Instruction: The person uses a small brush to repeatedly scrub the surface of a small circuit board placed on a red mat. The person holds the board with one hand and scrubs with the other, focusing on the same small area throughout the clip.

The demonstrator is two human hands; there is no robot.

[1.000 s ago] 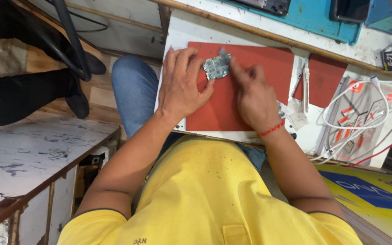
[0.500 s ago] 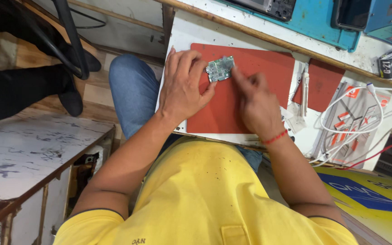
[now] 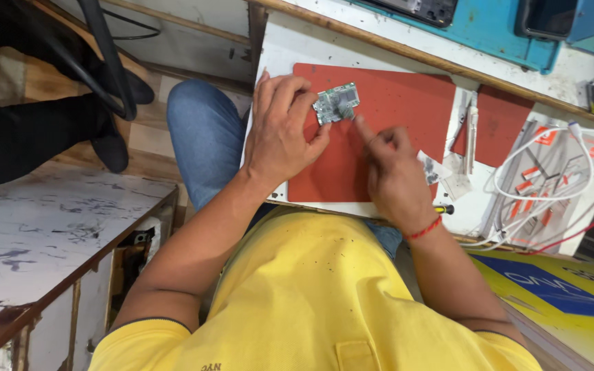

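Two hands working on a small circuit board over a red mat.

Nearest is the person's yellow shirt [image 3: 311,295] and a blue-jeaned knee [image 3: 204,137] at the left. Past these, the left hand [image 3: 280,130] lies on the red mat [image 3: 393,117], fingers curled narrowly round the left edge of the small green circuit board [image 3: 336,103], pinning it against the mat. The right hand [image 3: 393,172], a red thread at its wrist, is closed around what seems to be a thin tool, the tip touching the board's right side; the blur hides the tool itself. Just right of that hand lie small scraps and a pair of tweezers [image 3: 472,130] on the white surface [image 3: 276,48], with a coil of white cable [image 3: 551,172] further right. Farthest away, a blue box [image 3: 496,27] stands along the back edge.
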